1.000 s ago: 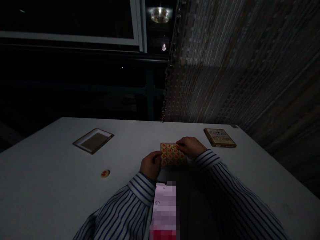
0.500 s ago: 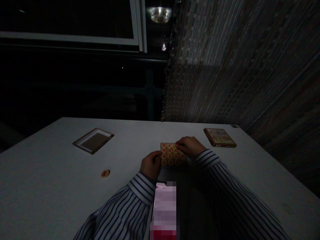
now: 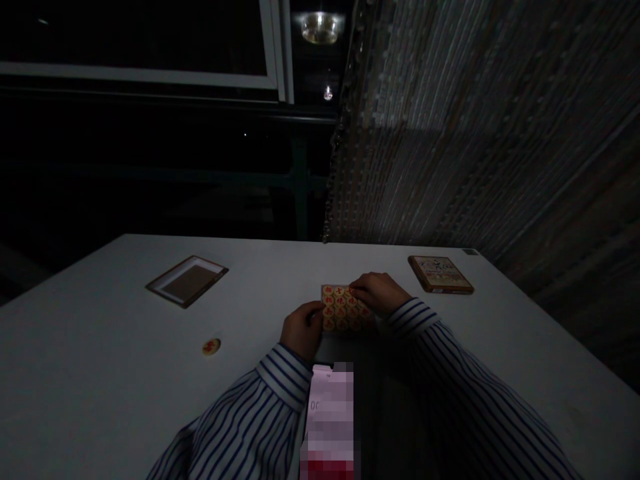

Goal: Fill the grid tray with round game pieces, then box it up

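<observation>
A clear tray of round Chinese chess pieces (image 3: 341, 312) with red characters rests on the white table in front of me. At its left edge, my left hand (image 3: 302, 329) has thumb and fingers closed on the rim. The fingertips of my right hand (image 3: 381, 292) come together over a chess piece in the tray's far right corner. They cover part of that corner, and the hand's shadow darkens the pieces on the right. One loose chess piece (image 3: 211, 347) with a red character lies on the table to the left of my left hand.
An open, shallow box half (image 3: 181, 301) lies at the far left of the table (image 3: 270, 267). A printed box lid (image 3: 440, 273) is at the far right. A lit phone (image 3: 327, 413) sits between my forearms. Behind the table hang string curtains (image 3: 420, 167).
My right fingertips have shifted very slightly to the left over the tray's far corner. My left hand, the tray and the loose piece stay where they were.
</observation>
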Demonstrator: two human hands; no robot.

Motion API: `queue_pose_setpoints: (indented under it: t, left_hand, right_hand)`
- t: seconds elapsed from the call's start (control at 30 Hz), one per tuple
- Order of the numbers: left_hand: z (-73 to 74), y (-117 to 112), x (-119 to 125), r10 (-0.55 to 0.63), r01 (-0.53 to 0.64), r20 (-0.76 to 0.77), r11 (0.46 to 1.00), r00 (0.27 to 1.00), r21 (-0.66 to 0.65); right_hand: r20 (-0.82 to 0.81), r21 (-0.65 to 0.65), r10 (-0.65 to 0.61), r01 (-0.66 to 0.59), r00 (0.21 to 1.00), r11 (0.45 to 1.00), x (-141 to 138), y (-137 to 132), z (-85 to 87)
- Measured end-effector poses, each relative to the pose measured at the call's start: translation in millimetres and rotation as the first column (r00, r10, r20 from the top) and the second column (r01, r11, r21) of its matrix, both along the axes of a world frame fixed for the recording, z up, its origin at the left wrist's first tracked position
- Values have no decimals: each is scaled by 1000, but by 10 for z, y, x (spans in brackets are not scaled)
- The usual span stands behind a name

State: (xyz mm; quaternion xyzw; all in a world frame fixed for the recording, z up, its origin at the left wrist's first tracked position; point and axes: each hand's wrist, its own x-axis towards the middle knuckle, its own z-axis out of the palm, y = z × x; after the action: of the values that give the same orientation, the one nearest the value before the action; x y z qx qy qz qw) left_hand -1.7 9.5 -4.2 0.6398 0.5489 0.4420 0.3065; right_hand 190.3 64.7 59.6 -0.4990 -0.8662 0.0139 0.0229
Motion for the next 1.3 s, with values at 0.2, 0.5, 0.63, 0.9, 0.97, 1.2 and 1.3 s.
queue_pose_setpoints:
  t: [0.2,0.5,0.63,0.9,0.97,1.2,1.3]
  left_hand:
    - [-13,7,9,4,-3,42,999,999,-36]
    - [-63,15,-4,-8,8,27,1000,1000,1]
    - [-81,26,-3,-4,4,20,1000,1000,4]
    - [14,-2,8,11,-11,22,1000,1000,-17]
    - [26,-7,6,12,-11,20,1000,1000,-21]
    - [-15,3,11,22,-21,65,1000,998,-14]
    - [-11,2,11,18,-18,47,1000,999,-14]
  right_hand:
    - [-12,-15,-14,14,1000,1000,-12,-9,18]
    - [3,-12,-5,5,1000,1000,-14,-10,25]
    - [-7,-20,-14,14,1000,1000,-6,-21,50]
    - [32,17,-20,19,999,1000,-138,-53,144]
    - [56,9,-5,5,998,1000,-182,-46,154]
    - [92,2,36,-37,995,999,-247,-3,154]
    - [94,15,50,-52,994,999,-246,9,134]
